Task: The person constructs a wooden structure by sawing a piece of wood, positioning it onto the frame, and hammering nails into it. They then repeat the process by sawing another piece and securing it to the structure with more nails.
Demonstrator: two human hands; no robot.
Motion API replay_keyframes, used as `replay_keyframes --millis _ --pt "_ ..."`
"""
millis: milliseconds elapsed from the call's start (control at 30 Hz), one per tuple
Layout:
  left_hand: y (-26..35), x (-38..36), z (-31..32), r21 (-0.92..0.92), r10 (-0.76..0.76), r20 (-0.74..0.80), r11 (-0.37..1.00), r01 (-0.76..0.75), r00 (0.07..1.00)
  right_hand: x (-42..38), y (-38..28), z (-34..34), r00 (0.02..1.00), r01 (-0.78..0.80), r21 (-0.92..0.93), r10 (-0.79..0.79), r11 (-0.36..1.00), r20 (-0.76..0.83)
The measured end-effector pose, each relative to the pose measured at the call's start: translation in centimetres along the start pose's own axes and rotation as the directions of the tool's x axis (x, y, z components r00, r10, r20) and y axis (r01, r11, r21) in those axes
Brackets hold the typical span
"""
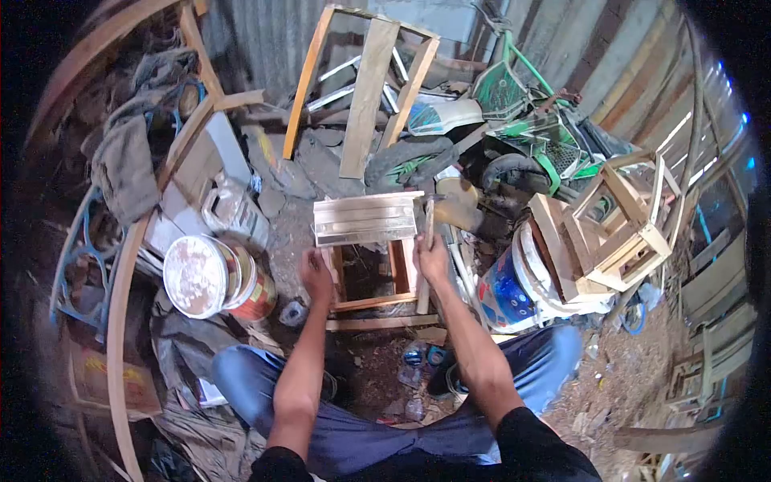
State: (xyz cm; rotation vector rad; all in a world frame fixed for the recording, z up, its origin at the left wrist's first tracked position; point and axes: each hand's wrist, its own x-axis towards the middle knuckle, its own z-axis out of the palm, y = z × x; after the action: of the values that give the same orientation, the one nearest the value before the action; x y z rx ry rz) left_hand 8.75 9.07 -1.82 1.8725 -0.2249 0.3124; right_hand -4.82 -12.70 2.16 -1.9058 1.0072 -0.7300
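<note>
Between my knees stands a small wooden frame [373,303], with pale slats [365,218] across its far end and an opening in its near part. My left hand [316,275] is closed at the frame's left side, its fingers curled against the edge. My right hand [432,260] is wrapped round the wooden handle of a hammer [429,221] at the frame's right side. The hammer's dark head points away from me, and the lower handle shows below the hand. Any small item in the left fingers is hidden.
Paint buckets [195,277] and a white jug [234,210] stand left. On the right, wooden frames [614,229] rest on a blue bucket [506,293]. A taller slatted frame [369,96] leans at the back, near green scrap parts [530,132]. A long curved wooden strip [120,321] runs along the left.
</note>
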Motion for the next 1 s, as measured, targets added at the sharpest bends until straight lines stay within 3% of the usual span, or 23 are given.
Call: replay_keyframes --millis 33,100,133,167,233,300,367,433,467,500,567,667,733,933,1000 --pt "1.0 0.2 0.0 0.012 0.012 0.007 1.000 -0.012 1.000 -0.1 0.2 -0.7 1.000 0.008 -0.048 -0.008 0.999 -0.009" --pt "3.1 0.2 0.0 0.068 0.403 -0.055 0.914 -0.399 0.914 1.1 4.1 -0.9 0.999 0.004 -0.041 -0.006 0.999 -0.054" --pt "5.1 0.4 0.6 0.043 0.444 -0.001 0.895 -0.443 0.896 0.1 1.0 -3.7 1.000 -0.017 0.007 0.017 1.000 0.000" --pt "6.5 0.3 1.8 -0.023 0.433 0.091 0.901 -0.433 0.897 0.3 1.7 -4.5 0.997 -0.055 0.151 0.046 0.987 0.060" --pt "9.6 0.0 4.2 -0.110 0.474 0.239 0.880 -0.461 0.847 -0.7 -0.1 -7.1 0.990 -0.132 0.236 0.114 0.963 0.088" --pt "11.0 0.1 6.8 -0.128 0.523 0.310 0.851 -0.510 0.794 -2.5 -2.6 -10.0 0.988 -0.107 0.252 0.075 0.962 0.132" --pt "10.0 0.6 10.2 -0.264 0.591 0.365 0.807 -0.528 0.720 -3.9 -4.9 -12.9 0.963 -0.218 0.196 0.179 0.956 0.200" --pt "9.0 0.9 12.0 -0.249 0.567 0.440 0.822 -0.512 0.697 -4.6 -4.8 -14.5 0.937 -0.183 0.133 0.132 0.974 0.323" --pt "8.5 0.9 12.8 -0.228 0.533 0.499 0.841 -0.490 0.683 -4.8 -3.5 -14.1 0.932 -0.245 0.255 0.154 0.935 0.328" --pt "8.3 0.8 13.3 -0.228 0.538 0.515 0.837 -0.498 0.668 -4.7 -3.0 -14.2 0.933 -0.256 0.269 0.165 0.928 0.319" --pt "7.5 0.3 13.8 -0.222 0.427 0.586 0.902 -0.371 0.689 -4.7 -2.2 -14.1 0.930 -0.248 0.239 0.162 0.939 0.330" --pt "7.3 -0.2 14.0 -0.159 0.469 0.609 0.862 -0.481 0.639 -4.8 -2.1 -14.5 0.923 -0.302 0.330 0.188 0.894 0.335" --pt "7.6 -0.2 14.3 -0.157 0.464 0.615 0.865 -0.477 0.638 -4.5 -1.6 -14.4 0.913 -0.343 0.359 0.218 0.868 0.345" --pt "7.4 -0.3 14.3 -0.073 0.463 0.582 0.849 -0.524 0.668 -3.9 -1.3 -12.9 0.893 -0.370 0.330 0.234 0.868 0.384" --pt "7.2 -0.3 14.4 -0.068 0.463 0.584 0.847 -0.527 0.667 -4.1 -1.2 -12.1 0.925 -0.253 0.191 0.179 0.948 0.335"
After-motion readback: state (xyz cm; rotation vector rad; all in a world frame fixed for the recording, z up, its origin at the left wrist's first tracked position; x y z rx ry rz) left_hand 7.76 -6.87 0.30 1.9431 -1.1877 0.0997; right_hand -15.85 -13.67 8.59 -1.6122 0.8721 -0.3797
